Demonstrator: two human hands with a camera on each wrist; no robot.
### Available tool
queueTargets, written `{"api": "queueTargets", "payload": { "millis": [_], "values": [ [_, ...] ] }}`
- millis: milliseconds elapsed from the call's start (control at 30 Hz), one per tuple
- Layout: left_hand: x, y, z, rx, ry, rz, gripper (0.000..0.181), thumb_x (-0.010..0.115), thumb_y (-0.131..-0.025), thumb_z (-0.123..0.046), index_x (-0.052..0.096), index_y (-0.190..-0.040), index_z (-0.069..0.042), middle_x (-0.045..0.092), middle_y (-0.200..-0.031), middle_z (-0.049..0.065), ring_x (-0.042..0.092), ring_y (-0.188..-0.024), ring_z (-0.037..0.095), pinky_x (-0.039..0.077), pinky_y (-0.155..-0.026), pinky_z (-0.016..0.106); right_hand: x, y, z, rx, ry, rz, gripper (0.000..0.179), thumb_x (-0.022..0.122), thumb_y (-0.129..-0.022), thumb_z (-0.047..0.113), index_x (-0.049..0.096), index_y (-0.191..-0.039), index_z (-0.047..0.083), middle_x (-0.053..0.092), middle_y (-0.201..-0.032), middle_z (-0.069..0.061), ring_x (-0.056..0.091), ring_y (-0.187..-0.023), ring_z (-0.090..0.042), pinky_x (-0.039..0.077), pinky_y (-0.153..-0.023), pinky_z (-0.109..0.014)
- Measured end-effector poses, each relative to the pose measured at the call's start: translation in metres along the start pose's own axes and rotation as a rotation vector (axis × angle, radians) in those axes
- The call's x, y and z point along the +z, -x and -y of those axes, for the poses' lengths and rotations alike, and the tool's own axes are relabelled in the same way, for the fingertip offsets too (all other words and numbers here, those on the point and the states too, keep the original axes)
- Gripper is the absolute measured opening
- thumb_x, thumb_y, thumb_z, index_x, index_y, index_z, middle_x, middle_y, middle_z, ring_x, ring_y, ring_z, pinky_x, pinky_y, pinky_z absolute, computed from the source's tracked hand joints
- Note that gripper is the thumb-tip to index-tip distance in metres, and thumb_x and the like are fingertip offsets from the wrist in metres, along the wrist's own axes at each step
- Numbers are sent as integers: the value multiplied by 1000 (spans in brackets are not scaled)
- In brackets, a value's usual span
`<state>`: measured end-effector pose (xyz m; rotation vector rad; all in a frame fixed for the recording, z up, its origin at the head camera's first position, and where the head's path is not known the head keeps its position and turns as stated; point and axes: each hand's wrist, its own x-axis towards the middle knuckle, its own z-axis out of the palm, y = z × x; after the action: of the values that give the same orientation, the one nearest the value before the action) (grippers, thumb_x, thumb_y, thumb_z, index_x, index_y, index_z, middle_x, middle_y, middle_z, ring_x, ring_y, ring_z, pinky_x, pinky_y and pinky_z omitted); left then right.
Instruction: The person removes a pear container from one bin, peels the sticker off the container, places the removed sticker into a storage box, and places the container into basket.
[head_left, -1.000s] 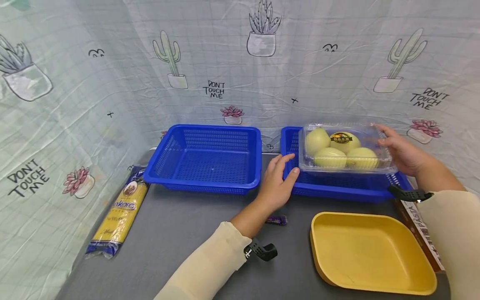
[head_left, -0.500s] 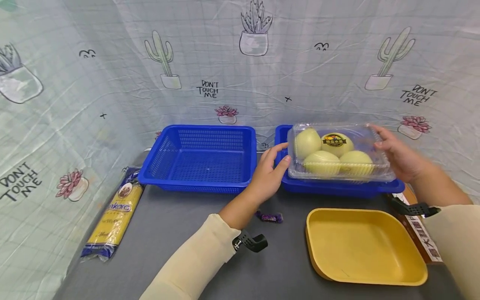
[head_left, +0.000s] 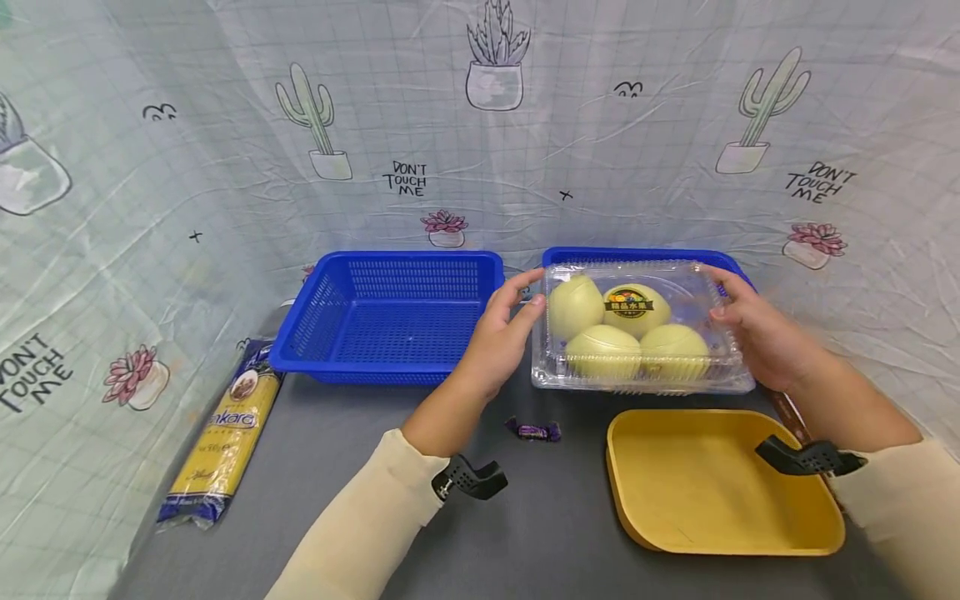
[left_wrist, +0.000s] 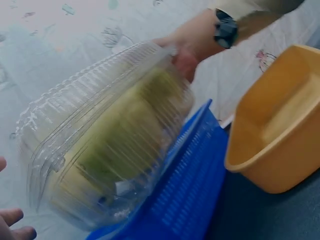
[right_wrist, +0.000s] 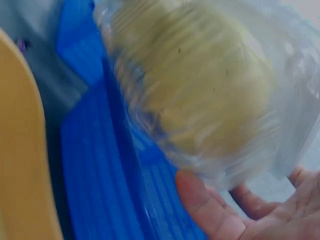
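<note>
Nearest sits the yellow tray [head_left: 720,492]; beyond it the clear plastic box [head_left: 686,312] with four pale fruit [head_left: 576,308] is held up in the air, its right end gripped between thumb and fingers of the right hand [head_left: 768,337], while the left hand [head_left: 498,342] has its fingers spread at the left end, contact there unclear. Judgement: fairly heavy for so thin a shell, fruit liable to roll into the vacant back-right corner, walls slick and apt to flex or crack if squeezed, so best supported low at both ends. Farther back, partly hidden, lies the right-hand blue basket [head_left: 637,252].
</note>
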<state>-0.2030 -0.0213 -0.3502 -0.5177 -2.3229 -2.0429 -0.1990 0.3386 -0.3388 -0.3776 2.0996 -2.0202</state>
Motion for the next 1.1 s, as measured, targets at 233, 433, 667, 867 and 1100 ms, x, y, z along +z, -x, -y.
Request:
{"api": "queueTargets", "payload": {
  "millis": [233, 433, 667, 867, 1100],
  "values": [
    [-24, 14, -4, 14, 56, -12, 44, 56, -112, -27, 55, -155, -19, 37, -168, 0, 30, -156, 32, 28, -121, 65, 40, 9, 3, 58, -6, -25, 59, 45, -104, 11, 32, -156, 35, 49, -137, -2, 65, -108, -15, 61, -85, -31],
    [-48, 28, -6, 1, 43, -18, 43, 59, -110, -27, 57, -153, -22, 37, -167, -1, 30, -156, 32, 28, -121, 66, 75, 14, 4, 102, -23, 9, 67, 45, -103, 11, 22, -162, 32, 32, -150, -15, 61, -115, -19, 61, -87, -36],
    [-77, 49, -1, -16, 16, -21, 43, 60, -110, -25, 56, -153, -22, 40, -166, -2, 30, -156, 28, 24, -121, 69, 110, 16, 1, 127, -14, 17, 77, 49, -101, 12, 15, -168, 26, 28, -155, -23, 54, -120, -26, 59, -87, -37],
    [-99, 66, 6, -23, 38, -34, 46, 58, -111, -18, 50, -157, -16, 39, -166, 2, 30, -156, 30, 21, -122, 68, 134, 15, -1, 154, -43, 12, 81, 50, -100, 11, 12, -170, 24, 23, -163, -24, 43, -129, -38, 58, -90, -39],
    [-125, 84, 7, 0, 37, -25, 50, 53, -112, -11, 43, -160, -9, 34, -169, 4, 28, -156, 31, 19, -123, 66, 161, 11, -2, 160, -57, 4, 84, 54, -97, 11, 15, -170, 24, 30, -159, -25, 56, -112, -31, 61, -76, -42]
  ]
}}
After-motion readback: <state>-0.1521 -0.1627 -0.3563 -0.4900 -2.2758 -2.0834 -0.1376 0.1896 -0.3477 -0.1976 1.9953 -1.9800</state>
